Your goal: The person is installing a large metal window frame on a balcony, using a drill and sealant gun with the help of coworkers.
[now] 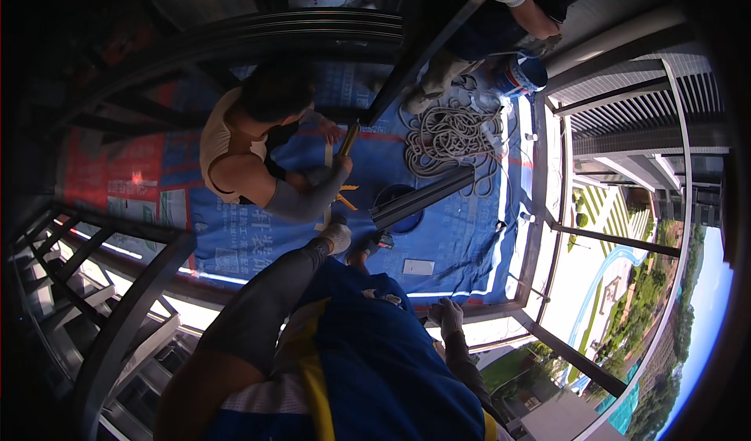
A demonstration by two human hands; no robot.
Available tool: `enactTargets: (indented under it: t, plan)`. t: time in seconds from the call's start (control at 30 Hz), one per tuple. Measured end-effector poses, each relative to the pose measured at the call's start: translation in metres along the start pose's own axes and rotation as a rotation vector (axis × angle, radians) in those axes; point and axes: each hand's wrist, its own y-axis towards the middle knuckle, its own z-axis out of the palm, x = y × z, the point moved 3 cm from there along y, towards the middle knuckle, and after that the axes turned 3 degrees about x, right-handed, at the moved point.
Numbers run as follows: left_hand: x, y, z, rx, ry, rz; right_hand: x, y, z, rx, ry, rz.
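My left hand [337,237], in a pale glove below a grey sleeve, is closed beside the near end of a dark metal profile [426,198]. What its fingers hold, if anything, is hidden. Across a round dark blue tub [405,222] lies that profile, slanting up to the right. Lower right, my right hand [447,316], gloved too, has curled fingers; I cannot make out anything in them. A crouching co-worker [250,140] on the left grips a yellow bar-like tool [349,140] against the foot of an upright dark post [422,54].
Blue printed sheeting [258,241] covers the floor. Tangled rope [450,140] and a blue bucket [522,75] are at the upper right, near another person [469,34]. A white rectangular piece [418,267] lies closer to me. Dark railings [133,308] stand left; open framing [575,240] borders a drop.
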Motion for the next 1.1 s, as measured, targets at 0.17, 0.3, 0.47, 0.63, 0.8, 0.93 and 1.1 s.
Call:
enactTargets:
  t: [0.17, 0.3, 0.47, 0.63, 0.8, 0.93, 1.1]
  plan:
    - [0.006, -0.041, 0.000, 0.110, -0.553, -0.489, -0.013, 0.006, -0.020, -0.009, 0.041, 0.013]
    - [0.065, -0.077, 0.065, 0.143, -0.102, -0.195, -0.005, 0.010, -0.005, 0.082, 0.042, 0.026]
    - [0.062, -0.082, 0.067, 0.179, 0.094, 0.011, -0.012, 0.011, -0.010, 0.088, 0.074, 0.019]
    - [0.063, -0.077, 0.078, 0.064, -0.091, -0.086, 0.000, -0.010, 0.011, -0.056, 0.014, -0.007]
    - [0.053, -0.059, 0.087, 0.080, -0.222, -0.170, -0.003, -0.011, 0.002, 0.025, 0.051, -0.016]
    - [0.075, -0.063, 0.117, -0.107, -0.214, -0.278, 0.004, -0.011, 0.014, 0.089, 0.038, -0.014]
    - [0.057, -0.066, 0.072, 0.091, -0.501, -0.367, -0.001, -0.013, 0.001, 0.015, 0.017, -0.012]
